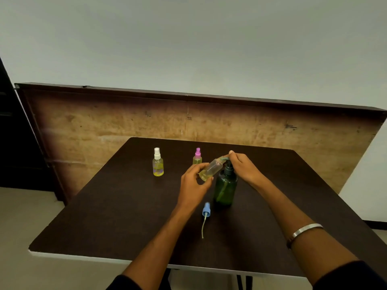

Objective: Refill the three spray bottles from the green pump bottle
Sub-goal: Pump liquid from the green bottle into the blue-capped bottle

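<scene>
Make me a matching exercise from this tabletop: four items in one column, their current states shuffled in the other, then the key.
Items:
1. white-capped spray bottle
2. blue spray cap
3. green pump bottle
4. uncapped spray bottle

States:
A. held tilted in the left hand, its mouth at the pump spout
B. lying on the table, tube trailing toward the camera
C. standing alone at the far left
D. upright, its pump head under the right hand

Pairs: 1-C, 2-B, 3-D, 4-A
</scene>
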